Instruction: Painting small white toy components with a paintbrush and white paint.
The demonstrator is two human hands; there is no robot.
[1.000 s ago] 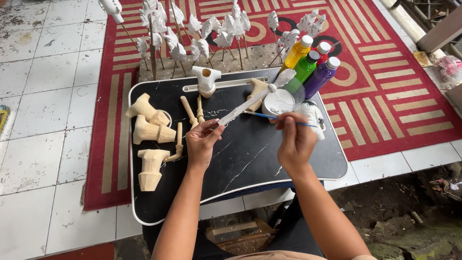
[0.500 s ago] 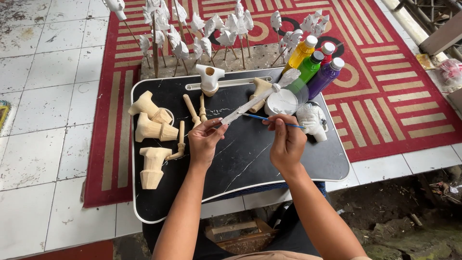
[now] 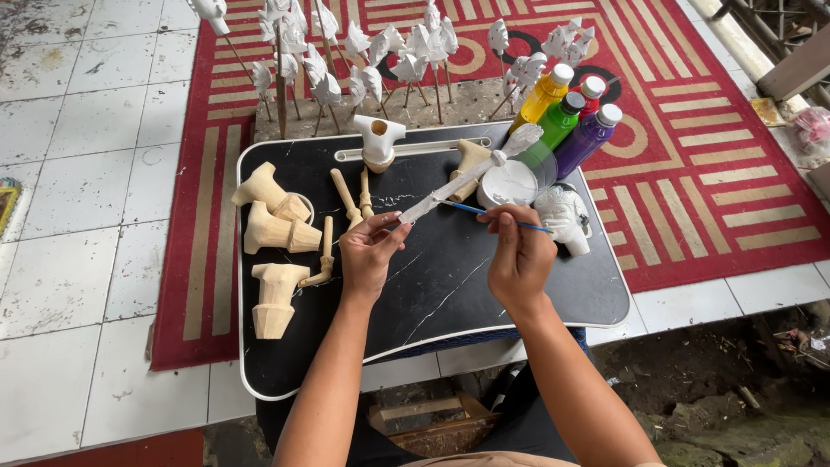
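Since before, your right hand [image 3: 519,255] pinching the brush [image 3: 471,208] has neared the stick [image 3: 458,183] your left hand [image 3: 367,252] grips.

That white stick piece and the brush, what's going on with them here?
A person is painting a carved wooden piece on a stick white. The left hand holds the stick's lower end, while the right hand holds a thin blue brush against it. This happens over a black lap tray, near a tub of white paint, unpainted wooden pieces and paint bottles.
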